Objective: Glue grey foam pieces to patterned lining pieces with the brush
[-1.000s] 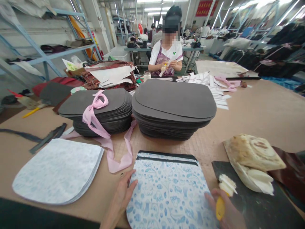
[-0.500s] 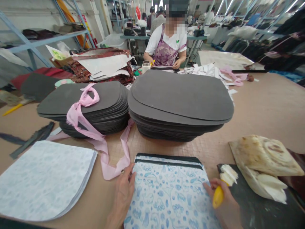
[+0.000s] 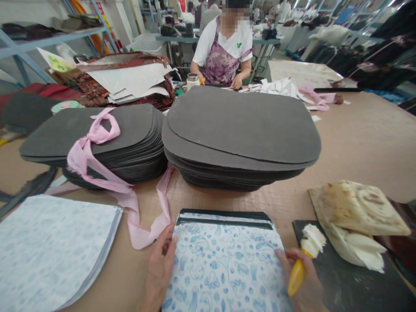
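Note:
A white fabric panel with a blue sea-creature print (image 3: 221, 268) lies before me, dark strips along its far edge. My left hand (image 3: 161, 264) grips its left edge between thumb and curled fingers. On the opposite edge rests the thumb of my right hand (image 3: 303, 275), whose fingers are closed around a yellow-handled brush (image 3: 296, 277). White paste thickly coats the brush head. To the left lies a stack of similar pale blue printed pieces (image 3: 58, 247). A crumpled, stained cream bag (image 3: 357, 212) sits on a dark board (image 3: 351, 281) at the right.
Two tall stacks of dark grey rounded sheets, the left one (image 3: 136, 130) tied with pink ribbon (image 3: 81, 156) and the right one (image 3: 240, 130) untied, stand beyond the panel. Across the table sits a co-worker (image 3: 224, 52) near a jar (image 3: 193, 80) and white scraps (image 3: 276, 88).
My viewpoint has shifted slightly, so the stacks look nearer. Both hands keep their places at the panel's edges, and the brush handle has tilted a little. The co-worker's hands have moved slightly.

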Demonstrator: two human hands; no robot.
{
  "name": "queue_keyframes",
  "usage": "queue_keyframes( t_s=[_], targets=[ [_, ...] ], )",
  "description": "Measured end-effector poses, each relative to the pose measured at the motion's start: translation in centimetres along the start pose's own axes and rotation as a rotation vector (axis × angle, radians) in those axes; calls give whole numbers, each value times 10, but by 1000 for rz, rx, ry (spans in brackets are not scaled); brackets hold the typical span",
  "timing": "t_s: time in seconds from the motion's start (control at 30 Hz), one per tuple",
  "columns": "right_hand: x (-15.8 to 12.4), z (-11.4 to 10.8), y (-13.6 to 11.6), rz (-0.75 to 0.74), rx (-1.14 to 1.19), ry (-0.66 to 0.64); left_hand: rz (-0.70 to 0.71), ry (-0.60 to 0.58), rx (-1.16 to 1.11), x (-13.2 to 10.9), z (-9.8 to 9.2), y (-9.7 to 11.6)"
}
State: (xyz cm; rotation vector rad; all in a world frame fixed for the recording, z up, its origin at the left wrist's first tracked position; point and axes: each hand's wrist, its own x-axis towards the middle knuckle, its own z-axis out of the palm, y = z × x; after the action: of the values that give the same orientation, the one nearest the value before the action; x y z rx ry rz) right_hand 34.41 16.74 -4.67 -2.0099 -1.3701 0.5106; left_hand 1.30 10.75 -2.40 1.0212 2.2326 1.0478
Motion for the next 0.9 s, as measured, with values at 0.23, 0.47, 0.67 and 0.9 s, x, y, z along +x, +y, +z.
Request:
queue_keyframes(
  t_s=[0.23, 0.47, 0.67, 0.9],
  targets=[
    [4, -1, -6, 5, -12, -37, -26, -1, -9, 2, 2, 5],
    [8, 2, -3, -8, -40, -83, -41, -24, 1, 6, 2, 14],
    [11, 2, -9, -93, -54, -119, 30, -20, 56, 13, 3, 8],
    [10, -6, -20, -105, -16, -116, -44, -50, 53, 23, 1, 10]
  ],
)
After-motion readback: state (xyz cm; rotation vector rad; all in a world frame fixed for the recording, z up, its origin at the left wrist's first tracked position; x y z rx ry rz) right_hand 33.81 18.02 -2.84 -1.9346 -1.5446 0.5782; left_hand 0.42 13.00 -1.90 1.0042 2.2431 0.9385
